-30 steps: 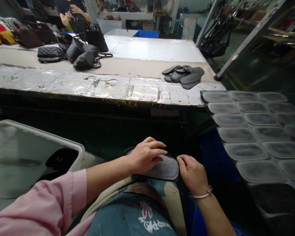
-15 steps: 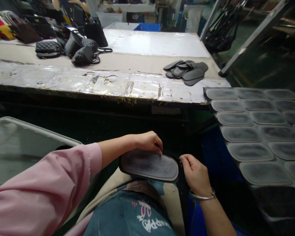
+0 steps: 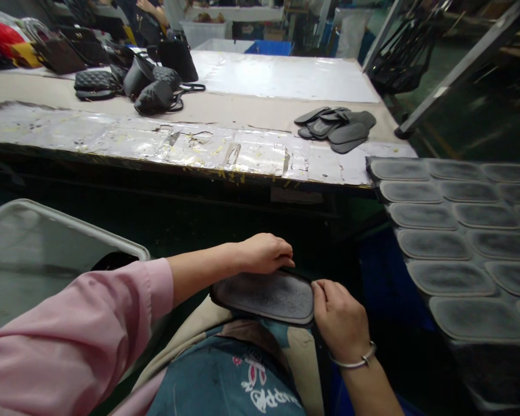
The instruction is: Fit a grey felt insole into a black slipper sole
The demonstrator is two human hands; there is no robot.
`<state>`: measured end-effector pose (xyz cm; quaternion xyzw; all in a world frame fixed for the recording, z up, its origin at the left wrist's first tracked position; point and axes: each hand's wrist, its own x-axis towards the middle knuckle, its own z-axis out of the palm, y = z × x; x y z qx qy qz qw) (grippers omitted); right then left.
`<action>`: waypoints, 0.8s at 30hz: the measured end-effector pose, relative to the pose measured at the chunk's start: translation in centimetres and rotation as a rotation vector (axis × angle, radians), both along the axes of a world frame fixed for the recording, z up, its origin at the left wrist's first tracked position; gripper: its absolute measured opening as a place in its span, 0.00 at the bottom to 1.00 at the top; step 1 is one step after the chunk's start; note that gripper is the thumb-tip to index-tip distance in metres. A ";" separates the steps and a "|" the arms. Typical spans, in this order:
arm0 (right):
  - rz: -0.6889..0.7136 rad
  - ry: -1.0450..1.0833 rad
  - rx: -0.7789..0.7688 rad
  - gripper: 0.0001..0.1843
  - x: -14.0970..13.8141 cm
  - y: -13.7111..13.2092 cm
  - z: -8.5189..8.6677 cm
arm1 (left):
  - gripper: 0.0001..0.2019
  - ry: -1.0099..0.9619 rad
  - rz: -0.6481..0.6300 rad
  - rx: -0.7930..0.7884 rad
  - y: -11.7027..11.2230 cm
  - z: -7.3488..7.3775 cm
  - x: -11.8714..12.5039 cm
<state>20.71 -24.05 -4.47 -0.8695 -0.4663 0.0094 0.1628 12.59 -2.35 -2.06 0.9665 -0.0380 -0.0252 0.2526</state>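
Note:
A dark grey panel with rounded ends and a raised rim line lies across my lap, over the teal apron. At its right end my right hand is closed, thumb and forefinger pinching the edge. My left hand is at the panel's far edge with its fingers curled together. What those fingers hold, if anything, is hidden. The left forearm passes over the panel's left end and partly covers it.
At right, a board carries rows of similar panels. Loose grey oval pieces lie on the worktable, with black bags farther left. A pale bin stands at my left, and a person is behind the table.
My right hand has moved left onto the panel's right end, where a gap was before. My left hand has shifted slightly right along the far edge. The view has turned a little.

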 end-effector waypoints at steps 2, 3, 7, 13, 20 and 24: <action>-0.060 -0.012 -0.033 0.14 -0.3 0.2 -0.1 | 0.14 -0.012 -0.087 -0.018 0.4 -0.1 -0.3; -0.080 -0.007 -0.042 0.14 -0.3 0.3 -0.1 | 0.14 -0.018 -0.118 -0.020 0.4 -0.2 -0.4; -0.103 0.022 -0.010 0.16 -0.1 0.4 -0.4 | 0.09 -0.006 -0.171 0.067 -0.2 -0.4 -0.3; -0.037 0.100 0.089 0.14 0.1 0.1 -0.4 | 0.06 0.005 -0.087 0.227 -1.4 -0.9 -0.1; 0.076 0.366 0.153 0.11 1.3 1.3 0.5 | 0.07 0.045 -0.080 0.141 -1.3 -0.2 -0.1; 0.103 0.411 0.138 0.10 2.3 1.9 0.5 | 0.08 0.120 -0.060 -0.076 0.5 1.1 -0.1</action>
